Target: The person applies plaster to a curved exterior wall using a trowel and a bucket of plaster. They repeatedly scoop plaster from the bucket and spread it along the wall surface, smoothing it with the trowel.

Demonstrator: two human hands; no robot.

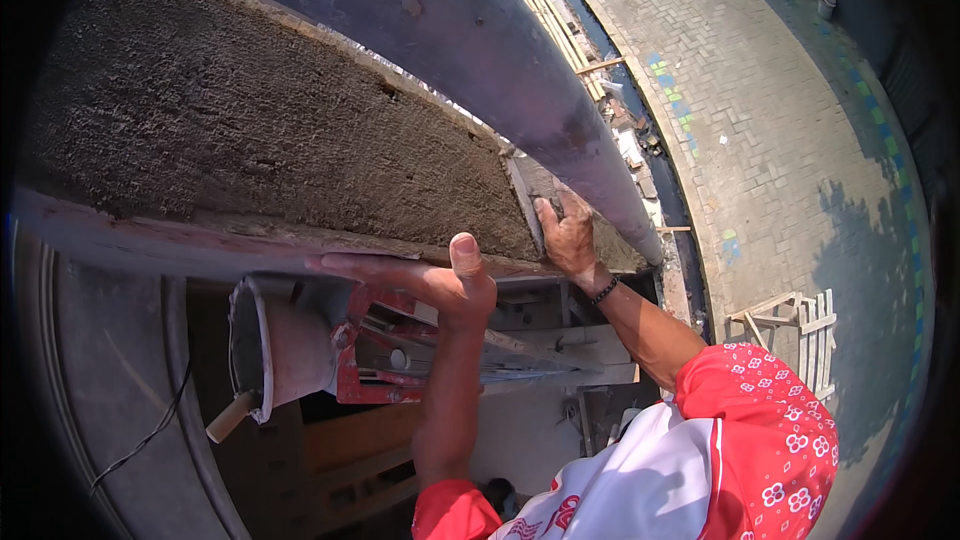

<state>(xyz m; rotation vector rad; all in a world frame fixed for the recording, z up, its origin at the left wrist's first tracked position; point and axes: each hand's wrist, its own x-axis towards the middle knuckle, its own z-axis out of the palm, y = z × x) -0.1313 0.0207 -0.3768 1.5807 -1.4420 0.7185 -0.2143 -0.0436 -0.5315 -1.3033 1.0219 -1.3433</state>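
A band of rough, damp grey mortar (270, 130) covers the top of a ledge running from the upper left to the middle. Across its right end lies a flat, pale grey plastering float (524, 202); my right hand (572, 237) is closed on it, with part of the grip hidden by the fingers. Against the ledge's lower edge, my left hand (440, 285) lies with fingers stretched along a pale board (190, 240) and its thumb raised. Nothing shows in that hand.
A thick grey pipe (470, 50) slants just beyond the ledge. Below are a mortar-smeared bucket (300, 350) and a ladder (500, 345) with red parts. A cable (160, 425) hangs at left. Far below, a paved street (740, 90) has a wooden pallet-like frame (815, 340).
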